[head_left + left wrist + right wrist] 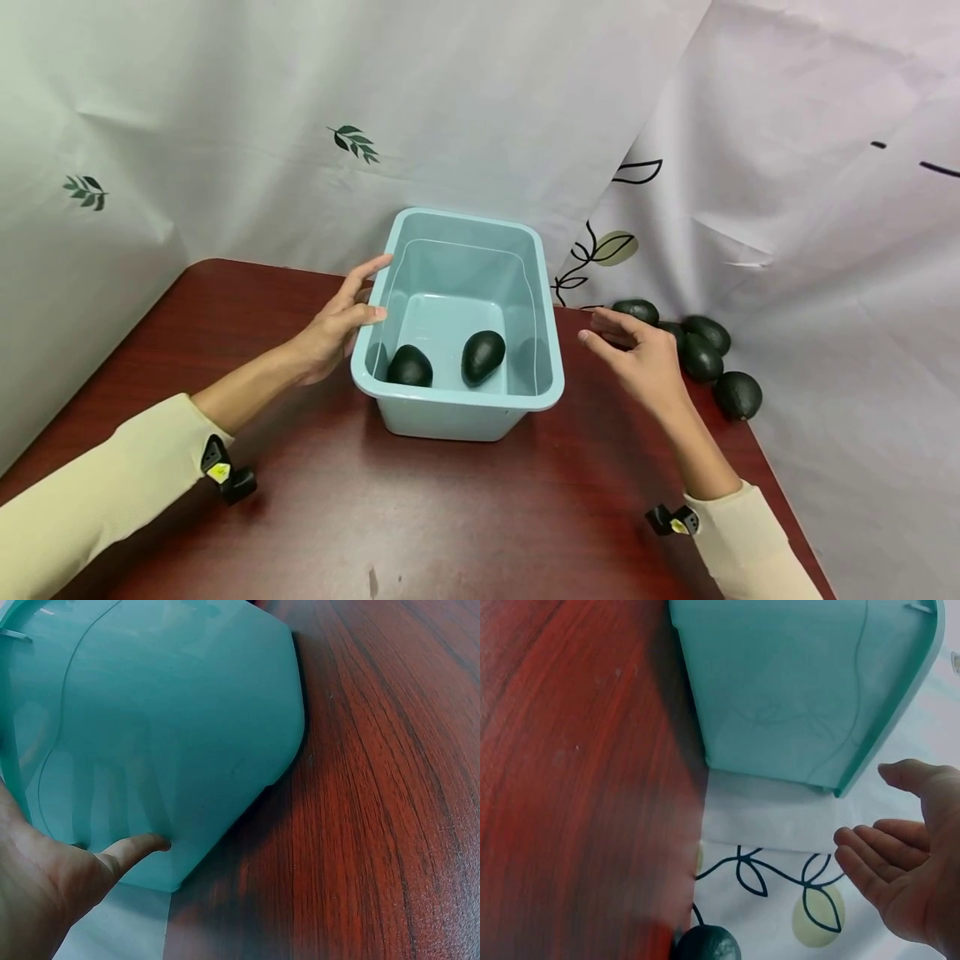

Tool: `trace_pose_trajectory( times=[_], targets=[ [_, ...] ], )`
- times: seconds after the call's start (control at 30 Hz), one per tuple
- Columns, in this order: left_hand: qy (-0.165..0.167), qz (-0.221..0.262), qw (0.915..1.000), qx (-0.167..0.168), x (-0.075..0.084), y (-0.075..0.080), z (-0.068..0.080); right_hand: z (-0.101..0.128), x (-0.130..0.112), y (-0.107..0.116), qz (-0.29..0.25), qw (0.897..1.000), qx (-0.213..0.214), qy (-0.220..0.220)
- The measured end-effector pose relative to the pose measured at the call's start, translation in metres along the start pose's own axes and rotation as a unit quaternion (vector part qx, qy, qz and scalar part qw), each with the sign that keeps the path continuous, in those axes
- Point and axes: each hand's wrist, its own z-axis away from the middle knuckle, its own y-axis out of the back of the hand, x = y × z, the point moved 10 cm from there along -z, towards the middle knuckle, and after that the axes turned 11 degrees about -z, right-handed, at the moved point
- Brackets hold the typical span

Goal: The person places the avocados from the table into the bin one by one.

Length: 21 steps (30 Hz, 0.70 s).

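A light blue plastic bin [457, 419] stands on the table with two dark avocados inside, one avocado [409, 367] by the near left corner and another avocado [483, 357] right of it. My left hand [330, 329] is at the bin's left rim. In the left wrist view its extended finger [139, 847] touches the bin's outer wall. To the right of the bin, apart from it, my right hand [641, 358] hovers with nothing in it, fingers slightly bent. Just past that hand several more avocados [702, 358] lie together.
The dark red wooden table [435, 517] has its right edge close by the loose avocados. A white cloth [480, 108] printed with leaves hangs behind the table and down both sides. In the right wrist view one avocado [707, 943] shows at the bottom.
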Motion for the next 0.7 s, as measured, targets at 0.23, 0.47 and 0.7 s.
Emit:
trace_pose_trajectory(
  times=[0.23,0.47,0.7],
  targets=[
    [0.000,-0.001,1.0000,0.001,0.000,-0.001,-0.001,-0.005,0.005,0.027,-0.032,0.998,0.048,-0.007],
    [0.000,-0.002,1.0000,0.003,0.000,0.000,0.000,-0.011,0.014,0.052,-0.027,0.996,0.087,-0.025],
    [0.000,0.000,1.0000,0.001,-0.001,-0.001,0.000,-0.013,0.029,0.062,-0.015,0.994,0.094,-0.048]
  ],
)
